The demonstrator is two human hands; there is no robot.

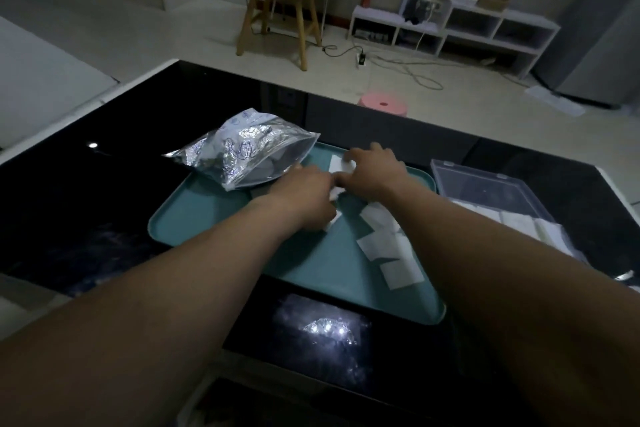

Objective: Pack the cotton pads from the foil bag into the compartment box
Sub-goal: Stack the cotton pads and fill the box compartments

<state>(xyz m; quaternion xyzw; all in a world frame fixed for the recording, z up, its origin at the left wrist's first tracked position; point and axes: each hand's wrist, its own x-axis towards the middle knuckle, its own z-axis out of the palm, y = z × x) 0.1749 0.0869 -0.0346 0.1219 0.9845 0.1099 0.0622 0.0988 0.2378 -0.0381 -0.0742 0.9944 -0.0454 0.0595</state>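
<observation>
While both hands' [308, 198] grip unclear over cotton pads [377, 243]; foil bag [242, 152] left, compartment box [498, 198] right.

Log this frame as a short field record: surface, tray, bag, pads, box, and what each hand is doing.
surface: glossy black table
tray: teal rounded plastic tray, centre of table
bag: crinkled silver foil bag, lying over the tray's far left corner
pads: white square cotton pads loose on the tray's right side
box: clear plastic compartment box, lid open, right of the tray, some pads inside
left hand: over pads mid-tray, grip unclear
right hand: fingers on a pad at the tray's far side
</observation>
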